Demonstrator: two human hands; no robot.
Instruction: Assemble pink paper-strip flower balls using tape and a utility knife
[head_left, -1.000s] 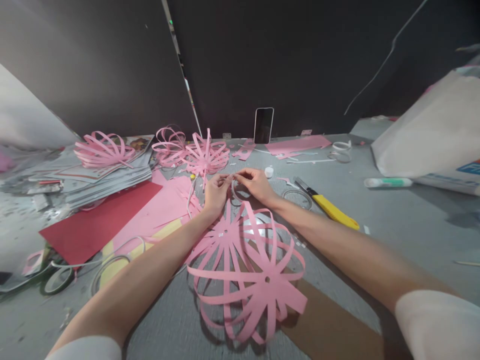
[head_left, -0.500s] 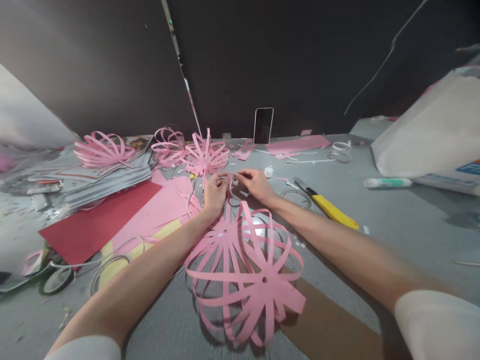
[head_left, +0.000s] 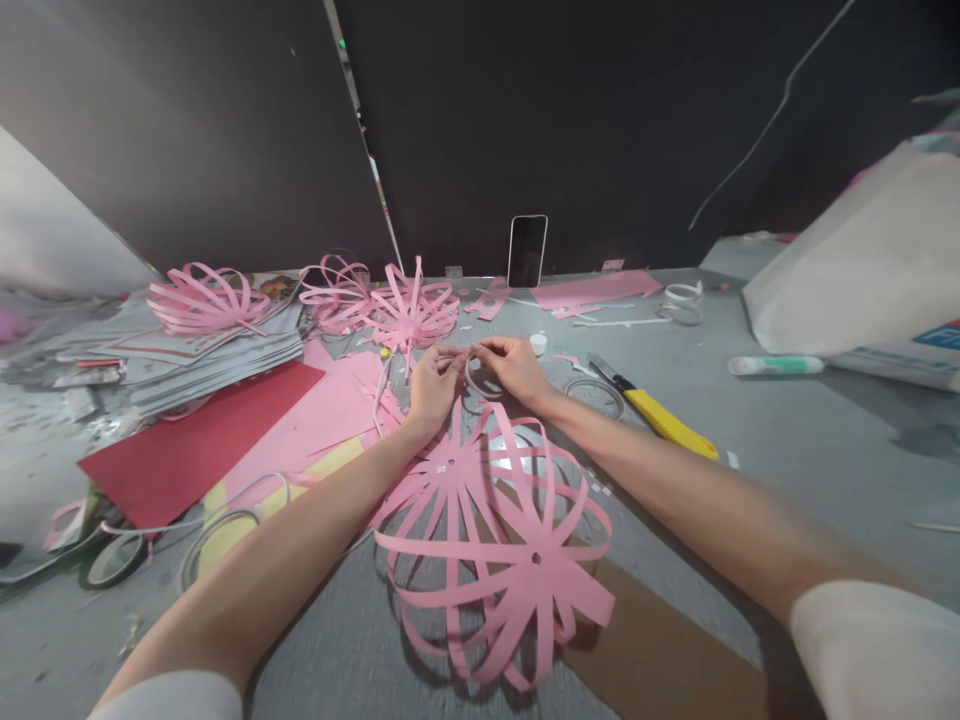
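Observation:
My left hand (head_left: 436, 385) and my right hand (head_left: 517, 372) meet at the middle of the table, fingertips pinched close together. Under my right fingers hangs a thin whitish ring that looks like a roll of narrow tape (head_left: 474, 386). What my left fingertips pinch is too small to make out. Just below my hands lies a flat pink paper piece cut into radiating strips (head_left: 452, 463). Nearer me, a pink paper-strip ball (head_left: 537, 558) with a small centre hole rests partly over it. One upper strip end of the flat piece runs close to my left hand.
Finished-looking pink strip balls (head_left: 414, 315) stand at the back left. A yellow box cutter (head_left: 671, 424), a glue stick (head_left: 775, 366) and a white bag (head_left: 840, 260) lie right. A phone (head_left: 527, 252) leans on the dark wall. Red paper (head_left: 210, 440) and scissors (head_left: 112, 560) are left.
Both hands have shifted very slightly to the right with the tape roll. The near pink strip ball has tilted or shifted a little to the right.

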